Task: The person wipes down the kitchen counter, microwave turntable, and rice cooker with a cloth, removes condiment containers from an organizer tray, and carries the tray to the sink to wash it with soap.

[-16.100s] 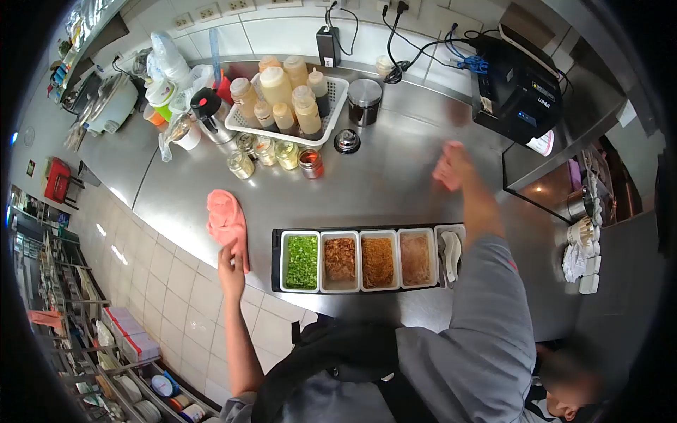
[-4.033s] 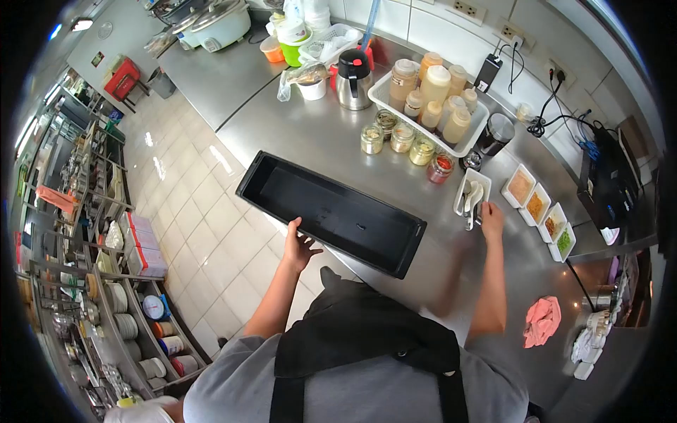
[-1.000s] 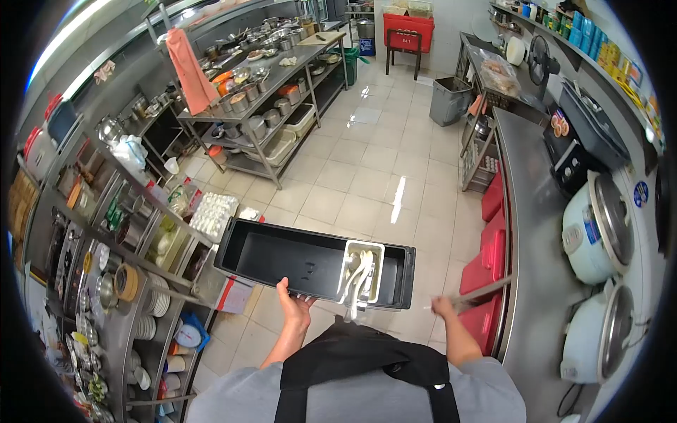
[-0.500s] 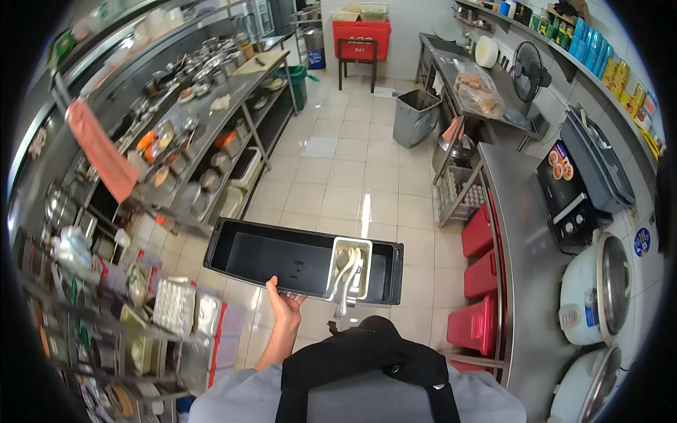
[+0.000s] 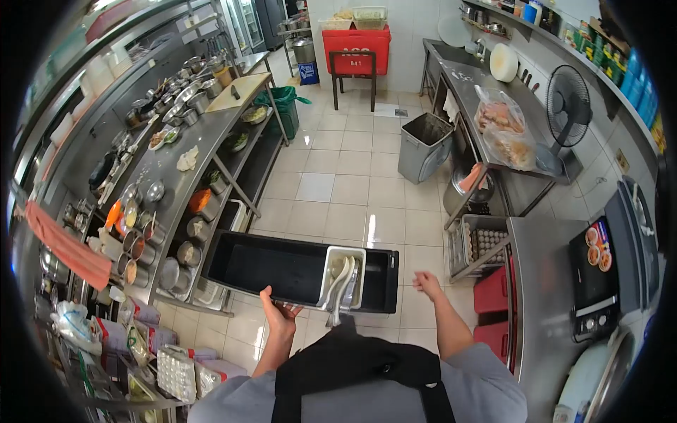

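Note:
My left hand (image 5: pixel 280 315) grips the near edge of a long black tray (image 5: pixel 264 271), thumb over the rim and fingers underneath. The tray is held level above the floor at waist height. Inside its right part sits a small white container (image 5: pixel 362 282) holding pale spoons (image 5: pixel 341 275) and metal utensils (image 5: pixel 348 290) whose ends stick out over the near rim. Apart from the tray, to its right, my right hand (image 5: pixel 427 283) is in the air with loosely curled fingers and nothing visible in it.
A steel counter (image 5: pixel 201 137) with pots and a cutting board (image 5: pixel 236 92) runs along the left. On the right stand a grey bin (image 5: pixel 424 148), a sink table with bagged food (image 5: pixel 504 120), and a steel counter (image 5: pixel 543 282) with a microwave (image 5: pixel 592 282). Tiled floor (image 5: pixel 345 183) lies ahead.
My right hand has come into view on the right of the tray. The kitchen ahead appears closer, as I have moved forward. My left hand still holds the tray.

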Motion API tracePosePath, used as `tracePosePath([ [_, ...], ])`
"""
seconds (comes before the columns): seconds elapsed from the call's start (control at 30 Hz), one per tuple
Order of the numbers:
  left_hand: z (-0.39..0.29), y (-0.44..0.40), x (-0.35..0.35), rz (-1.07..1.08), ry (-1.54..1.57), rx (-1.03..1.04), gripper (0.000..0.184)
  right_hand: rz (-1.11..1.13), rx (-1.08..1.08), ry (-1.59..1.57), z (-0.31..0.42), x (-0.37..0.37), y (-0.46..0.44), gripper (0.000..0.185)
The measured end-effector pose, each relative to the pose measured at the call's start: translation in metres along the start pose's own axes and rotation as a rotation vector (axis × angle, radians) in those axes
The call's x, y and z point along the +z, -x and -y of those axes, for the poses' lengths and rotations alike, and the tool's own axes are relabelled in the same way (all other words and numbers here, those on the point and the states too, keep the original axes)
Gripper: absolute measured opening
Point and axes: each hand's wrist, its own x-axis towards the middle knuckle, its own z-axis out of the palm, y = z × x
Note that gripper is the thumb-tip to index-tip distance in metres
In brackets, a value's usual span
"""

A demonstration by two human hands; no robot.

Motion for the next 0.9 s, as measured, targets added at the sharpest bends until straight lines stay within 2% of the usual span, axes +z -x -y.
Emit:
tracePosePath([
  [0.03, -0.005, -0.024, 0.009, 0.017, -0.021, -0.023, 0.068, 0.086, -0.040, -0.105, 0.039, 0.009, -0.011, 0.029],
  [0.13, -0.021, -0.103, 0.067, 0.007, -0.052, -0.028, 0.069, -0.053, 0.062, -0.115, 0.022, -0.002, -0.059, 0.033],
  [0.17, -0.027, -0.126, 0.088, 0.009, -0.076, -0.030, 0.069, -0.164, 0.227, -0.051, -0.008, -0.013, -0.063, 0.033],
  [0.2, -0.032, -0.148, 0.107, 0.022, -0.072, -0.042, 0.069, -0.205, 0.315, 0.119, -0.070, -0.032, -0.070, 0.023],
  [0.23, -0.037, -0.173, 0.129, 0.026, -0.083, -0.053, 0.068, -0.147, 0.368, 0.292, -0.143, -0.063, -0.066, 0.030],
  [0.3, -0.050, -0.218, 0.177, 0.013, -0.118, -0.052, 0.067, 0.058, 0.514, 0.624, -0.127, -0.071, -0.014, 0.027],
  [0.37, -0.056, -0.264, 0.216, 0.024, -0.124, -0.040, 0.066, 0.129, 0.695, 0.700, -0.118, -0.069, 0.003, 0.028],
  [0.43, -0.062, -0.306, 0.250, 0.025, -0.126, -0.029, 0.065, 0.142, 0.784, 0.687, -0.101, -0.064, -0.012, 0.028],
  [0.53, -0.066, -0.369, 0.305, 0.074, -0.117, -0.027, 0.064, 0.140, 0.787, 0.677, -0.067, -0.069, -0.090, 0.029],
  [0.63, -0.070, -0.430, 0.350, 0.060, -0.144, -0.058, 0.065, 0.094, 0.670, 0.753, -0.013, -0.088, -0.224, 0.030],
  [0.73, -0.075, -0.491, 0.391, 0.070, -0.142, -0.059, 0.066, -0.167, 0.231, 1.036, 0.076, -0.115, -0.409, 0.031],
  [0.77, -0.076, -0.509, 0.405, 0.088, -0.154, -0.047, 0.067, -0.340, 0.063, 1.031, 0.132, -0.116, -0.460, 0.032],
  [0.8, -0.077, -0.526, 0.422, 0.083, -0.159, -0.060, 0.067, -0.553, 0.002, 0.665, 0.228, -0.106, -0.493, 0.032],
  [0.83, -0.079, -0.545, 0.443, 0.103, -0.170, -0.061, 0.067, -0.597, -0.208, 0.683, 0.326, -0.099, -0.513, 0.032],
  [0.87, -0.082, -0.563, 0.462, 0.121, -0.182, -0.061, 0.068, -0.668, -0.265, 0.746, 0.409, -0.089, -0.522, 0.028],
  [0.9, -0.084, -0.580, 0.486, 0.129, -0.197, -0.067, 0.067, -0.685, -0.490, 0.642, 0.470, -0.085, -0.537, 0.023],
])
